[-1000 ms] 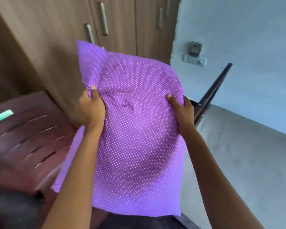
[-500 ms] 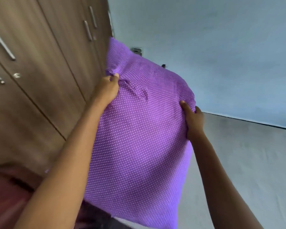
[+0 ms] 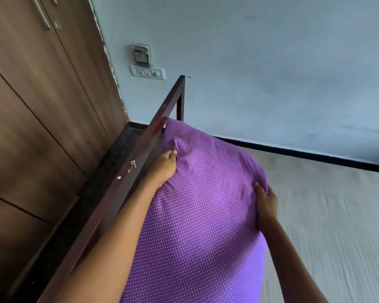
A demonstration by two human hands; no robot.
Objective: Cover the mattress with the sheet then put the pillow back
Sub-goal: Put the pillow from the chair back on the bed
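both hands pinch the pillow (image 3: pixel 197 215), left hand (image 3: pixel 165 168) highest in mid-frame by the bed rail (image 3: pixel 140 149), right hand (image 3: pixel 266 206) lower right; its long axis runs toward the frame's bottom.

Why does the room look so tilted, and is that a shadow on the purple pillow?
Head view: the wide-angle lens and tilted head slant the bed rail and wall; a soft shadow darkens the pillow low down; the grey sheet looks slightly motion-smeared.

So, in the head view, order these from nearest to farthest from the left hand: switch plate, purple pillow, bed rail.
1. purple pillow, gripped by the left hand
2. bed rail, just to its left
3. switch plate, beyond, on the wall
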